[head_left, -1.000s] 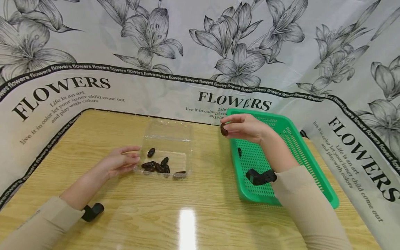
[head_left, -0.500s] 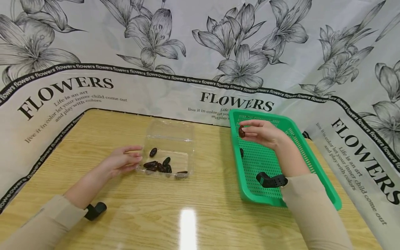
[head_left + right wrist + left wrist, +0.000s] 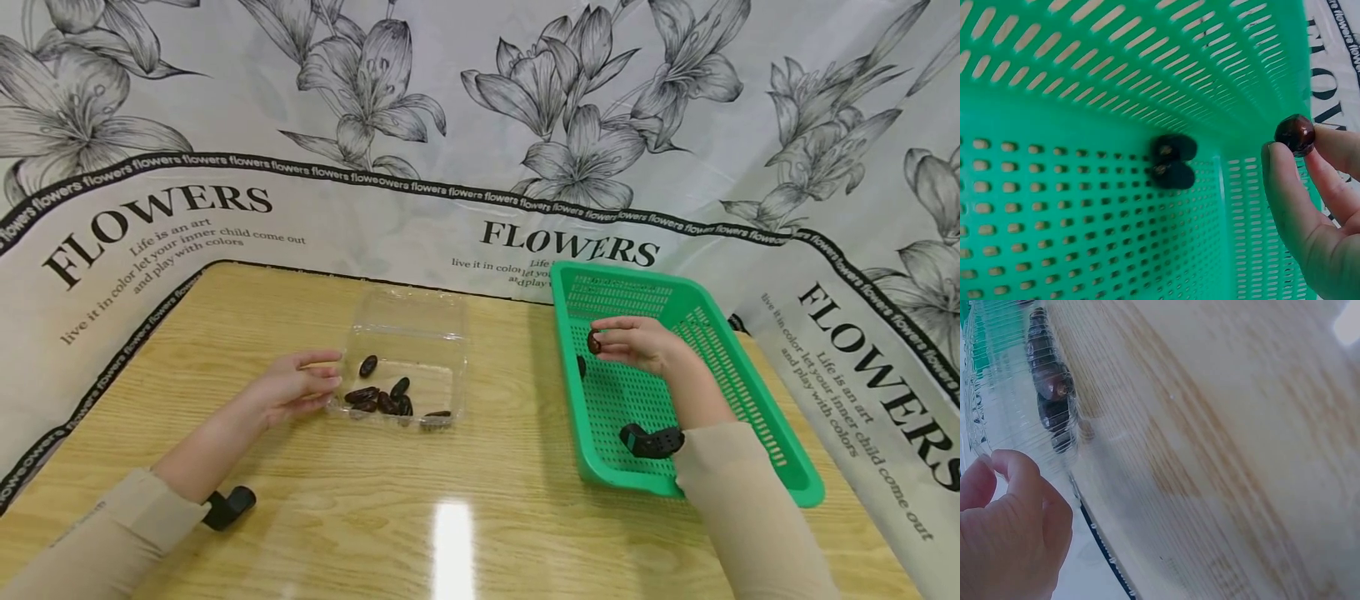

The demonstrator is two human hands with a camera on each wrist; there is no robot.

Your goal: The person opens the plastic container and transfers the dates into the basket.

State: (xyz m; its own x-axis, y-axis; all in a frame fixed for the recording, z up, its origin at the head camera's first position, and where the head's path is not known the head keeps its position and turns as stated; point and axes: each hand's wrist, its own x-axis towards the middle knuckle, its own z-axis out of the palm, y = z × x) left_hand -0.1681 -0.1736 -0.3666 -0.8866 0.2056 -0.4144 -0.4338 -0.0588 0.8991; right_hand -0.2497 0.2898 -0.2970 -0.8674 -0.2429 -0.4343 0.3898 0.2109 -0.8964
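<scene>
A dark brown date is pinched between the thumb and fingers of my right hand. That hand is over the left part of the green basket, with the date inside its rim. In the right wrist view two more dates lie side by side on the basket floor. My left hand pinches the left edge of an open clear plastic box. Several dates are gathered along the box's near side, and one lies apart at its left.
The wooden table carries both containers, with a strip of bare wood between them. A white curtain printed with flowers closes off the back and sides. The basket stands close to it at the right.
My right hand has moved right and lower with the date, from beside the basket's left rim to over its inside. My left hand stays at the box.
</scene>
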